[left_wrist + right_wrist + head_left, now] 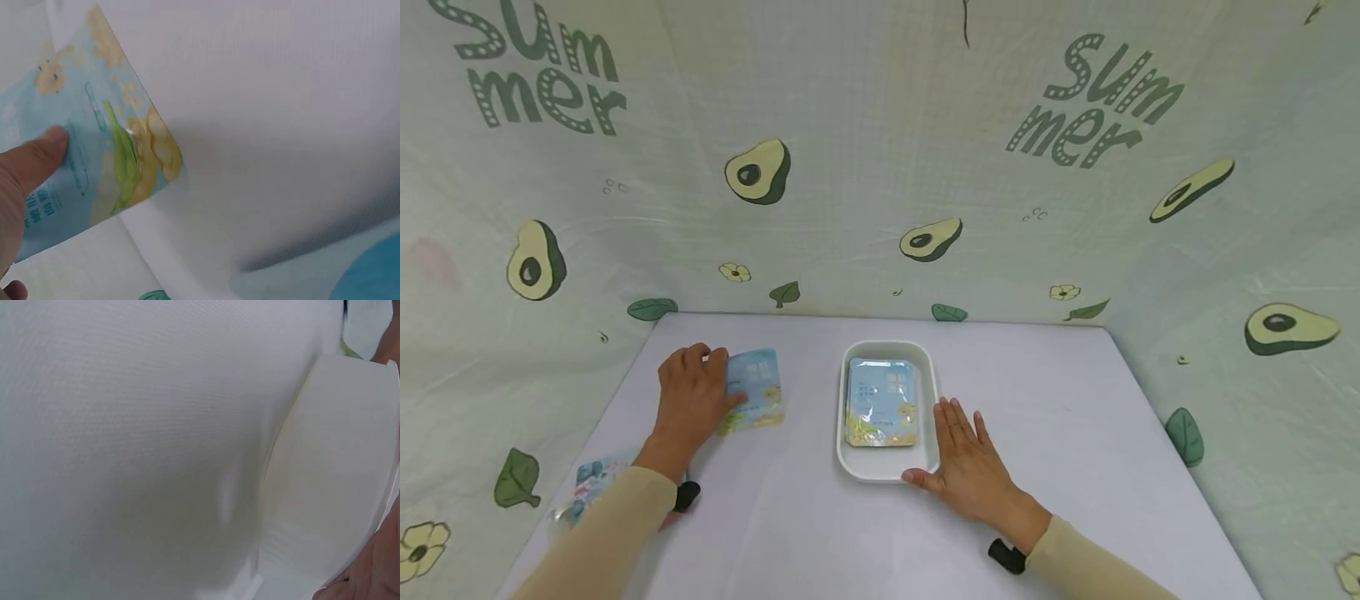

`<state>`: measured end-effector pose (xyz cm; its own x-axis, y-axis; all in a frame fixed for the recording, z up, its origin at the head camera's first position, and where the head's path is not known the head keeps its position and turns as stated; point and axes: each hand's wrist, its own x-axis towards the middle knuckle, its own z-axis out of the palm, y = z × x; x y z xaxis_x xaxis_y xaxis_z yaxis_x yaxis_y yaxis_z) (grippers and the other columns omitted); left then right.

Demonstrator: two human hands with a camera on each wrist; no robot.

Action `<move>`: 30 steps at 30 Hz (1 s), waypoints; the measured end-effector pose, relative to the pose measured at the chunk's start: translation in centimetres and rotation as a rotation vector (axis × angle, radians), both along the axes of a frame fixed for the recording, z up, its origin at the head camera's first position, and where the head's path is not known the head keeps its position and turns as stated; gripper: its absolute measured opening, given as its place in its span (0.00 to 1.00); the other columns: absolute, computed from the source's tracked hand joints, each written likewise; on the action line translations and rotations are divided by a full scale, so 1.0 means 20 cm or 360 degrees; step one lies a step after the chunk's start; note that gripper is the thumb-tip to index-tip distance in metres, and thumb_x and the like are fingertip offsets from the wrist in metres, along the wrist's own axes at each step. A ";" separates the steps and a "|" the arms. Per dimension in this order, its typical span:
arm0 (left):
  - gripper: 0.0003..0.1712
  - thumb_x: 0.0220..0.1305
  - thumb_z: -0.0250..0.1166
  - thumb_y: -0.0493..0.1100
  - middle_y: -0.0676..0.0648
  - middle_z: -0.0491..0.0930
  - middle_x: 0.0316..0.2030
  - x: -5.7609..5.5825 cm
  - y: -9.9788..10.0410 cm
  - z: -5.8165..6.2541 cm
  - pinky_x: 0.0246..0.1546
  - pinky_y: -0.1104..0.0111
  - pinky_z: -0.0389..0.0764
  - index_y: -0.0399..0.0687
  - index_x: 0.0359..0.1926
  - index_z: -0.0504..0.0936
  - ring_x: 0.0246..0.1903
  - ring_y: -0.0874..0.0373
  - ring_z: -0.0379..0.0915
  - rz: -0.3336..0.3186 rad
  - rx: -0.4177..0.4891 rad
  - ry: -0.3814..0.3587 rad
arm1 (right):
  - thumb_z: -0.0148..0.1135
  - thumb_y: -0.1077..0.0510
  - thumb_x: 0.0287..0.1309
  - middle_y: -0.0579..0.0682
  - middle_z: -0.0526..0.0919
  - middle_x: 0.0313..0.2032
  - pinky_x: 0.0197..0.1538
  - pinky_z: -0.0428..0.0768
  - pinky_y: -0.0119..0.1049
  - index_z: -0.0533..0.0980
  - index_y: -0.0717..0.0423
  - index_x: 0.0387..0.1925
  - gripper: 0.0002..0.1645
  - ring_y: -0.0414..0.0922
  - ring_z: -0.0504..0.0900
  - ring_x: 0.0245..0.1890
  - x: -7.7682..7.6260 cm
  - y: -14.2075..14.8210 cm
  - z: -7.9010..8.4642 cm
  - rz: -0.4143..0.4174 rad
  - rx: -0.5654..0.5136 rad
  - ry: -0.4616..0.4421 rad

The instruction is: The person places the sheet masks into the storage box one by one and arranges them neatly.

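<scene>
Between its thumb and fingers, my left hand (688,396) pinches a light-blue sachet (758,385) printed with bean pods, on the left of the table. The left wrist view shows the thumb flat on the front of this sachet (103,144), the fingers mostly hidden behind it. A white oval-cornered tray (887,469) stands mid-table, a matching blue sachet (882,404) lying face up inside. My right hand (967,467) rests along the tray's right rim with straight fingers, thumb at the near corner. From the right wrist, the tray's outer wall (331,462) shows beside the fingers.
Under my left forearm, partly covered, lies another packet (593,482) with a blue and pink print. A white cloth covers the table (1060,400). Behind and at both sides hangs a curtain (850,167) printed with avocados and leaves.
</scene>
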<state>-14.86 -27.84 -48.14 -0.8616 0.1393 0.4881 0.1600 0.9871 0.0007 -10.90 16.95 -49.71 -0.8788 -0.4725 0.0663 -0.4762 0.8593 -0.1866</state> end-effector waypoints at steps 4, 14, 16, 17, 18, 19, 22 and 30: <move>0.40 0.52 0.85 0.41 0.24 0.66 0.56 0.06 0.04 0.00 0.52 0.36 0.70 0.35 0.59 0.71 0.56 0.25 0.63 0.0002 0.0213 -0.0005 | 0.51 0.19 0.66 0.69 0.52 0.81 0.81 0.48 0.68 0.50 0.72 0.81 0.70 0.63 0.48 0.83 0.01 0.00 0.00 -0.0001 -0.0003 0.0011; 0.39 0.72 0.64 0.31 0.27 0.77 0.56 0.13 0.05 0.00 0.45 0.40 0.82 0.49 0.79 0.61 0.50 0.31 0.79 -0.0017 0.0756 -0.0372 | 0.52 0.19 0.65 0.69 0.52 0.81 0.81 0.49 0.68 0.51 0.72 0.81 0.70 0.63 0.48 0.83 0.00 0.00 0.00 0.0001 -0.0011 -0.0003; 0.39 0.74 0.64 0.34 0.28 0.79 0.56 0.12 0.04 0.01 0.46 0.42 0.82 0.52 0.80 0.61 0.51 0.33 0.80 0.0045 0.0870 -0.0415 | 0.52 0.19 0.65 0.70 0.53 0.81 0.80 0.49 0.68 0.51 0.72 0.81 0.70 0.63 0.49 0.83 0.00 0.00 0.00 -0.0002 -0.0014 0.0007; 0.37 0.75 0.64 0.36 0.29 0.80 0.56 0.12 0.03 0.02 0.46 0.44 0.83 0.53 0.80 0.63 0.52 0.34 0.81 0.0082 0.0925 -0.0425 | 0.53 0.19 0.65 0.70 0.53 0.81 0.80 0.49 0.68 0.51 0.71 0.81 0.70 0.63 0.49 0.83 0.00 0.00 0.00 -0.0003 -0.0014 0.0012; 0.34 0.75 0.64 0.37 0.29 0.82 0.55 0.11 0.03 0.02 0.45 0.47 0.83 0.53 0.78 0.66 0.51 0.35 0.81 0.0117 0.0969 -0.0437 | 0.53 0.19 0.65 0.70 0.54 0.81 0.80 0.49 0.68 0.51 0.72 0.81 0.70 0.63 0.49 0.83 0.00 0.01 0.00 -0.0004 -0.0016 0.0017; 0.32 0.76 0.65 0.38 0.30 0.83 0.53 0.11 0.03 0.02 0.42 0.51 0.83 0.52 0.76 0.69 0.49 0.37 0.82 0.0145 0.0992 -0.0448 | 0.53 0.19 0.65 0.70 0.54 0.81 0.80 0.49 0.68 0.51 0.72 0.81 0.70 0.63 0.49 0.83 0.00 0.01 -0.01 -0.0003 -0.0017 0.0020; 0.25 0.77 0.64 0.41 0.30 0.82 0.55 0.09 0.01 0.03 0.36 0.58 0.83 0.49 0.71 0.76 0.49 0.39 0.83 0.0211 0.1046 -0.0510 | 0.53 0.19 0.65 0.70 0.53 0.81 0.80 0.49 0.69 0.51 0.72 0.81 0.70 0.63 0.49 0.83 0.00 0.01 -0.01 -0.0001 -0.0015 0.0020; 0.29 0.76 0.63 0.39 0.26 0.71 0.68 0.06 -0.02 0.06 0.36 0.61 0.83 0.47 0.75 0.71 0.57 0.34 0.80 0.0174 0.1151 -0.0742 | 0.52 0.18 0.65 0.70 0.52 0.81 0.80 0.49 0.69 0.50 0.72 0.81 0.70 0.64 0.48 0.83 0.00 0.00 0.00 0.0002 -0.0003 0.0009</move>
<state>-13.61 -28.23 -47.00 -0.9863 -0.1642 0.0188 -0.1084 0.7288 0.6761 -10.93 17.00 -49.71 -0.8778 -0.4735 0.0721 -0.4782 0.8584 -0.1856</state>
